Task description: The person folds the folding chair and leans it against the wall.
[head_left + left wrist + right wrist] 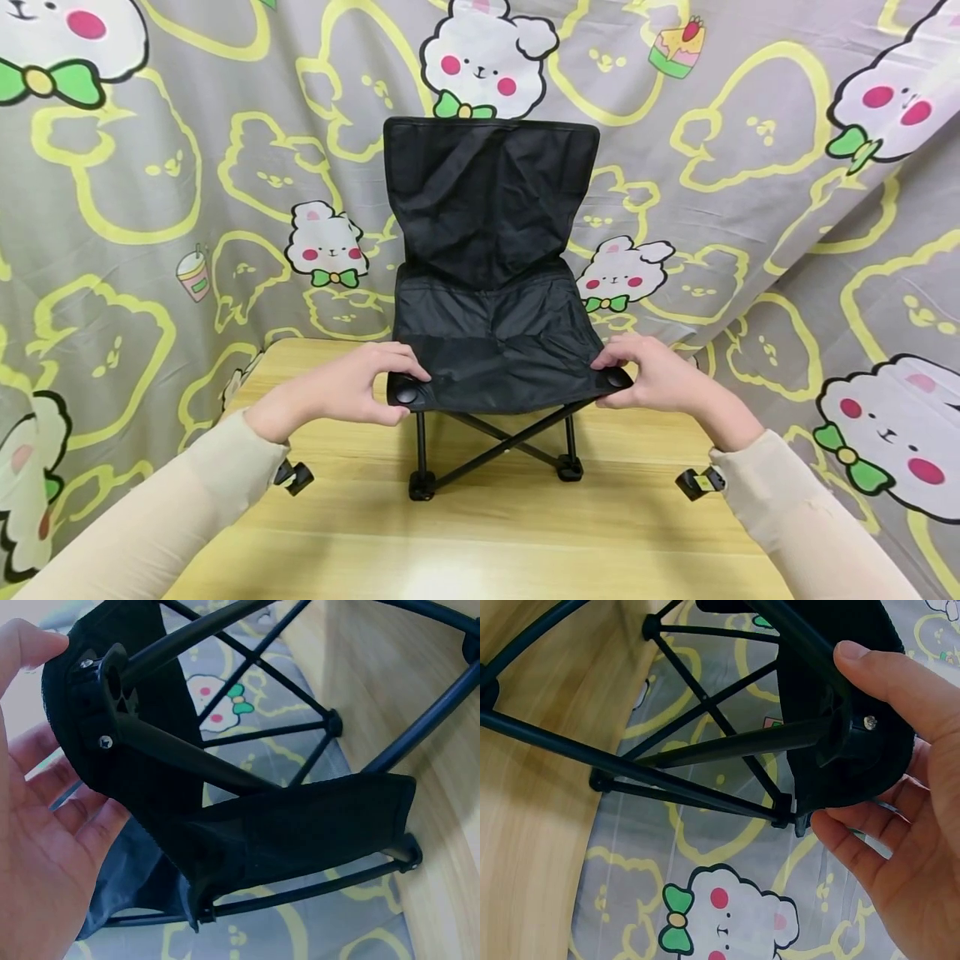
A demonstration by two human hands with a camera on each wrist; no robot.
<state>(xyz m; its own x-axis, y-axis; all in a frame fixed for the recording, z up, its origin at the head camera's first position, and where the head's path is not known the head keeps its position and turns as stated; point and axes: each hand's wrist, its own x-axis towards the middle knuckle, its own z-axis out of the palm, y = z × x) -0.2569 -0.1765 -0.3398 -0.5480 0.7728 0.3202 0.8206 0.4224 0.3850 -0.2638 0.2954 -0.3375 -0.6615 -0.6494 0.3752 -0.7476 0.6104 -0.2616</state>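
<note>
Nearest to the camera are two cream sleeves (pixel 150 508), leading to the left hand (pixel 354 385) and the right hand (pixel 658 377), and the fingers of each grip one front corner of the seat (pixel 495 367), with the thumb below it. The black chair (pixel 491 196) is unfolded and seems to stand on the tabletop (pixel 352 517), about midway between its left and right edges, toward the far edge. The step in hand is probably to spread or steady the seat, and the next move would call for equal pressure from both sides.
</note>
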